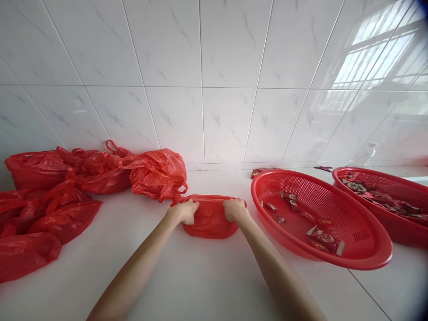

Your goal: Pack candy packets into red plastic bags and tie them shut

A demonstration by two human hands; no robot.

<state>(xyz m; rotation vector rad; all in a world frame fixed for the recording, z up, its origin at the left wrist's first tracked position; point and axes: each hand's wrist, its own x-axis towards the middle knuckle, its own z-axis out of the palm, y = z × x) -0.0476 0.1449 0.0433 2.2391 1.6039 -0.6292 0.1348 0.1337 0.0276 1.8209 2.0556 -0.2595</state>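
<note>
A red plastic bag [210, 220] rests on the white counter in the middle of the head view, stretched sideways between both hands. My left hand [187, 211] is closed on its left side, near the upper edge. On the opposite side my right hand [234, 209] grips the bag the same way, fingers curled in. What lies inside this bag is hidden. Just behind my left hand sits a heap of crumpled red plastic bags [158, 171], touching or nearly touching the held one.
Filled red bags [67, 218] lie at the left. To the right stands a red mesh basket [321, 178] with several wrapped snack packets [326, 238] inside. A second red basket [368, 171] beyond it holds more packets. A tiled wall [227, 120] closes off the back.
</note>
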